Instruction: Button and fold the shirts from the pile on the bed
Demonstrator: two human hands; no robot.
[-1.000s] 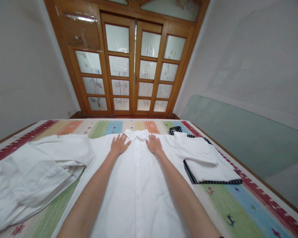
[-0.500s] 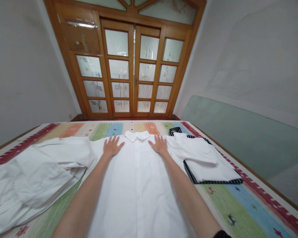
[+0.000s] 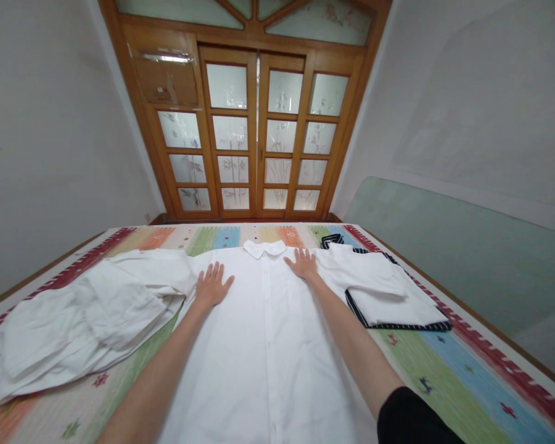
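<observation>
A white collared shirt (image 3: 245, 333) lies front up and spread out before me, its collar at the far end and its button strip running down the middle. My left hand (image 3: 213, 285) rests flat on the chest part at the left, fingers spread. On the opposite shoulder, close to the collar, my right hand (image 3: 303, 265) lies palm down with its fingers apart. Neither hand grips the cloth. The shirt's lower end runs out of view at the bottom.
To the left lies a rumpled heap of white cloth (image 3: 92, 308). Folded white clothing (image 3: 398, 302) with a black striped piece under it lies at the right. A colourful patterned cover (image 3: 425, 370) spreads beneath. Beyond stand wooden glazed doors (image 3: 254, 135); a pale green panel (image 3: 444, 222) leans right.
My left hand has slid a little down the shirt toward me, while the right stays by the shoulder. The view has shifted slightly, so the room appears farther right.
</observation>
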